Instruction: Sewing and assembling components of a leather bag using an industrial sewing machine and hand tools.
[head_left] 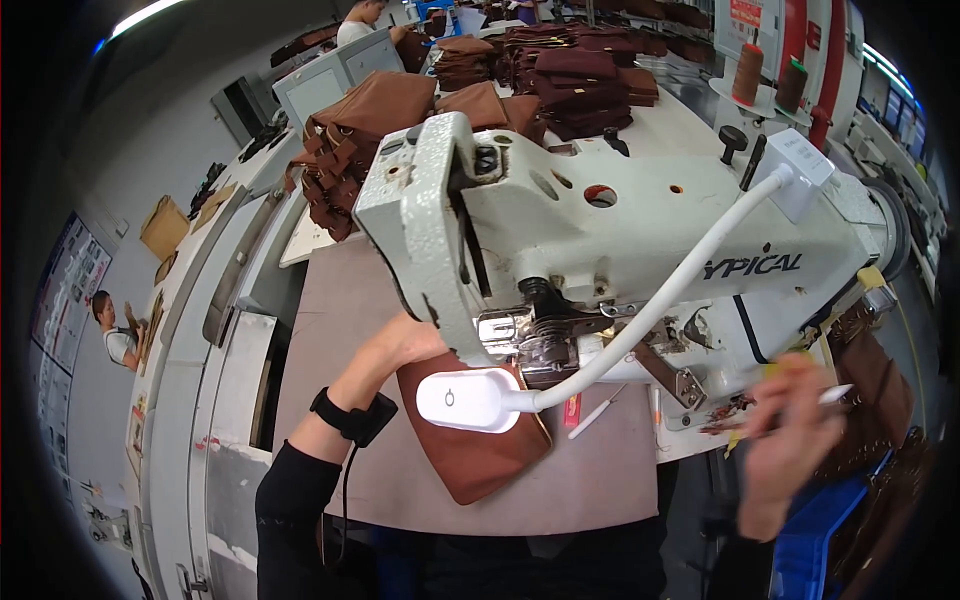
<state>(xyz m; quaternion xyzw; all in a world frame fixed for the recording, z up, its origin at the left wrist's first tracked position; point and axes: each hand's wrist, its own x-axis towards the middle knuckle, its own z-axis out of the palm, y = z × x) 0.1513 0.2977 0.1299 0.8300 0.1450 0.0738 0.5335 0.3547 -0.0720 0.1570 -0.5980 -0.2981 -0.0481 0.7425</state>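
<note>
The hands are apart: the left hand point(415, 340) is at the brown leather piece point(480, 465), fingers hidden behind the white sewing machine point(640, 230), grip impossible to tell; the right hand point(795, 440) is blurred, a slim white tool point(836, 393) at its fingers, hold unclear. The leather lies on a pale mauve tabletop point(600, 490); brown stacks point(575, 75) crowd a white table point(665, 120) behind. Lower right, a blue container point(815, 530) stands near brown pieces point(870, 390), contents unclear
</note>
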